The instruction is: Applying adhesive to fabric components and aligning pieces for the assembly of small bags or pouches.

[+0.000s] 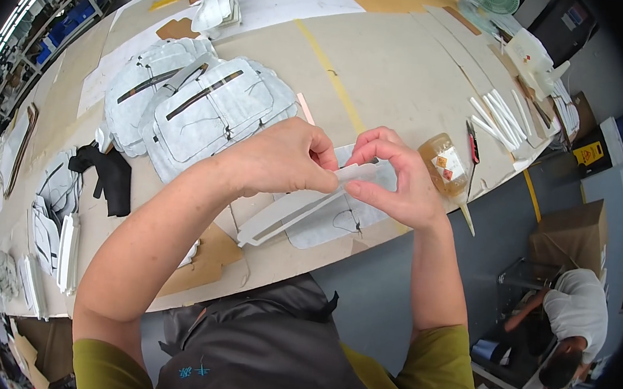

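Both hands meet over the near edge of the table, approx centre of view. My left hand and right hand are each closed in a pinch on one end of a long white strip piece, which runs down-left from the fingertips and lies over a pale grey quilted panel w/ dark stitch lines. I'd judge the strip light, thin and bendy, prob. foam or felt w/ a long slot cut thru it, so it'll flop if held by one end only; best grip is at the end tab, thumb and forefinger, second hand steadying nearby. Not slippery, not fragile, but creases easily. Right of my hands: amber glue bottle. Far left: stack of quilted panels.
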Motion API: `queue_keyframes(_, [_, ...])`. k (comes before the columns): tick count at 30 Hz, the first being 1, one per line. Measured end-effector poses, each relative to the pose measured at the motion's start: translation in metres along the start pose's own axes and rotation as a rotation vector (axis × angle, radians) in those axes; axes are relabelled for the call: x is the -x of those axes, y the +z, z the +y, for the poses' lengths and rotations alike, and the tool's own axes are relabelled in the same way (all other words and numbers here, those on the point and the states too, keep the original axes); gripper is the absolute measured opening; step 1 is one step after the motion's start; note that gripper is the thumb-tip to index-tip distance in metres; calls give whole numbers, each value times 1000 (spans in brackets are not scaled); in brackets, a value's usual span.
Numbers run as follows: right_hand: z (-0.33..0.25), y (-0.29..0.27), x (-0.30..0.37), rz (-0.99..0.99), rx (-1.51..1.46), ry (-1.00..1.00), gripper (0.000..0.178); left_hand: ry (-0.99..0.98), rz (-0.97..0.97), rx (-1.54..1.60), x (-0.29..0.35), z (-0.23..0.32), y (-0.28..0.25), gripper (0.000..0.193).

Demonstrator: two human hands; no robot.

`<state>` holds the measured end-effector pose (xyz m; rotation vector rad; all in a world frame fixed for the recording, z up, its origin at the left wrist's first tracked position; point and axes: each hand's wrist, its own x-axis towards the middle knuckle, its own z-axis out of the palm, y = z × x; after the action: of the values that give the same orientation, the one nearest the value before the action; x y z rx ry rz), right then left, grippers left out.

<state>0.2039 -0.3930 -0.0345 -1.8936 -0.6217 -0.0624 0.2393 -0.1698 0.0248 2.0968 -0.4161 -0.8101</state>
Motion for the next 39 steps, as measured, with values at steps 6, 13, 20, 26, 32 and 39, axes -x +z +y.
queue_keyframes(6, [10,4,-4,-91,-128,76,21,39,-47,84,-8,-7,1,24])
queue_keyframes(13, [25,3,-7,120,-561,333,22,97,156,295,-1,-50,-3,53])
queue_keyframes(20, [50,1,0,218,-666,362,24,-164,20,437,28,-100,-7,49])
queue_keyframes(26, [55,6,0,318,-686,413,22,-235,63,537,20,-97,3,27])
queue_keyframes(32, [63,15,4,375,-217,493,24,-317,201,463,5,-92,8,17])
queue_keyframes(39, [80,17,1,371,186,429,25,-239,241,286,-11,-105,16,20])
